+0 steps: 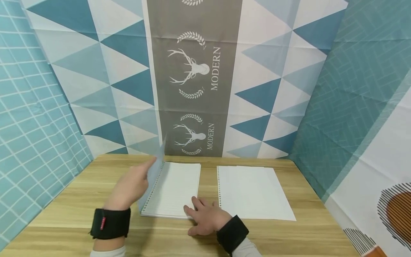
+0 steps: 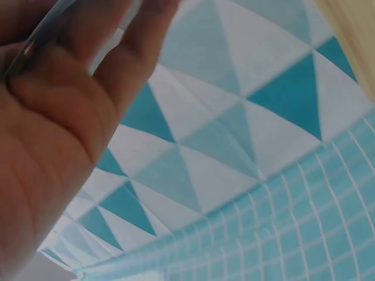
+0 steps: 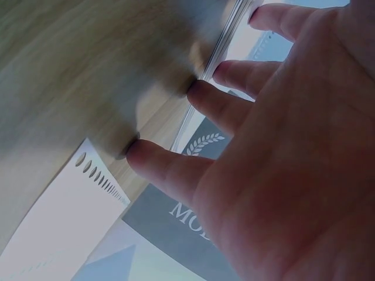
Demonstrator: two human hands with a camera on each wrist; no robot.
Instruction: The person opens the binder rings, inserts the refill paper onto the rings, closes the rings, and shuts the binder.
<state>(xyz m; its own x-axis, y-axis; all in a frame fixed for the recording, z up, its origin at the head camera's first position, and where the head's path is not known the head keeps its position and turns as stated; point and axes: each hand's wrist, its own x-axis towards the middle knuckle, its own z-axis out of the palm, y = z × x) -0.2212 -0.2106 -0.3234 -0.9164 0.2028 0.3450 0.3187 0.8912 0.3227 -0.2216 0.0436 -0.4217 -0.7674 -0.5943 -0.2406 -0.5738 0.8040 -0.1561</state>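
On the wood-grain table [image 1: 70,205] lies a white lined-paper notebook [image 1: 178,187]; I see the left hand [image 1: 130,187] pinching its translucent bluish cover [image 1: 155,175] upright, the right hand [image 1: 208,216], fingers spread, touching its near right corner.

The right hand [image 1: 207,216] is covering the near right corner of the notebook [image 1: 176,187]. The left hand [image 1: 130,187] is hiding part of the raised cover [image 1: 153,177], its fingers [image 2: 137,52] running off the left wrist view's top edge. A red label [image 1: 102,223] is appearing unreadably small.
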